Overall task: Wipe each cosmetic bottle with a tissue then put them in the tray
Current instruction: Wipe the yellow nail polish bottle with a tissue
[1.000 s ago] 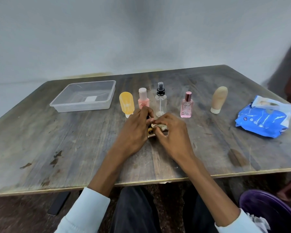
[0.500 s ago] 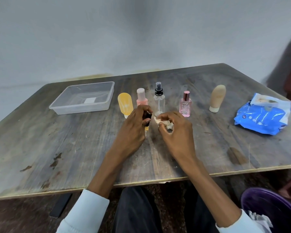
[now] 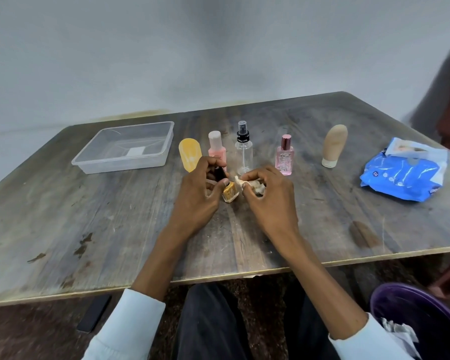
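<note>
- Cosmetic bottles first, from my left: the clear plastic tray (image 3: 122, 149) sits on the grey wooden tabletop (image 3: 89, 216).
- Right of it I see a yellow tube (image 3: 189, 154), pink bottle (image 3: 216, 148), clear spray bottle (image 3: 243, 149), pink perfume bottle (image 3: 285, 157) and beige tube (image 3: 334, 145).
- My left hand (image 3: 198, 201) has its grip curled round a small yellow nail-polish bottle with black cap (image 3: 229, 190).
- My right hand (image 3: 269, 201) pinches a crumpled tissue (image 3: 250, 184) just beside it.
- A blue wipes pack (image 3: 403, 172) lies far right.

Purple bin (image 3: 424, 315) beside worn wooden table (image 3: 89, 216).

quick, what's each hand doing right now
Left hand: gripping the small yellow bottle by its dark cap.
Right hand: pinching a crumpled tissue.
</note>
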